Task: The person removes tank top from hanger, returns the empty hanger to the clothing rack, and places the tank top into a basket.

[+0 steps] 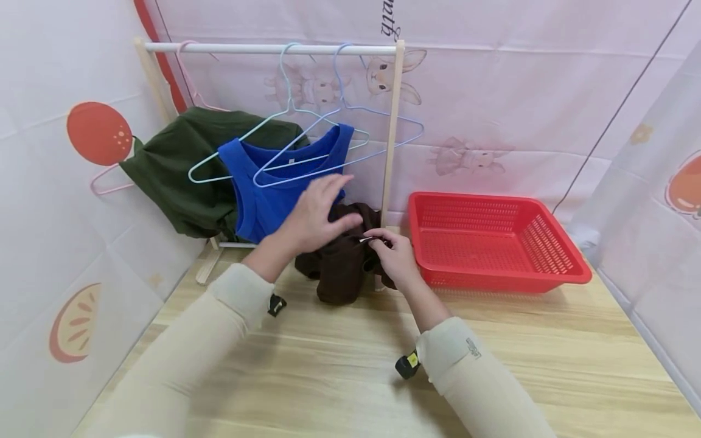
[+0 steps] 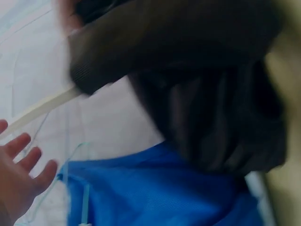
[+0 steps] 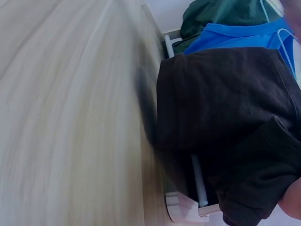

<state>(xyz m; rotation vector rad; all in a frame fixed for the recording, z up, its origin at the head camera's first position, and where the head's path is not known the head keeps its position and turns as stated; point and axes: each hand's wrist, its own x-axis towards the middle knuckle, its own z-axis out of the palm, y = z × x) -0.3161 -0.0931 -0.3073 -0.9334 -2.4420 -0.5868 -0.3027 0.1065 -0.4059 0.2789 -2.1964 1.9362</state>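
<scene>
Right, the left hand (image 1: pixel 314 216) is up at mid-scene, its forearm coming in from seven o'clock, palm facing across, fingers stretched toward one o'clock and thumb sticking out toward two. It's spread wide and holding nothing; whether its fingertips brush the blue hanger (image 1: pixel 301 139), I can't tell. Over on the other side, the right hand (image 1: pixel 395 258) reaches in from five o'clock, wrist low, fingers angled to ten. That grip is closed down to a pinch, thumb against fingers, on the edge of the brown garment (image 1: pixel 339 277), right beside a white label (image 1: pixel 365 239).

And the brown garment? It hangs bunched near the rack's (image 1: pixel 391 134) right post, between the two hands and lower than both, with the left at its eleven o'clock, the right at three.

Now the count! Garments, three: the brown one, a blue top (image 1: pixel 271 210) at ten o'clock from it, and a green one (image 1: pixel 191 164) farther out at ten. Hangers, three: blue, mint (image 1: pixel 213 180) and pink (image 1: pixel 185 74). One rack, one red basket (image 1: pixel 498 274) at three o'clock, one table (image 1: pixel 306 365) below.
</scene>
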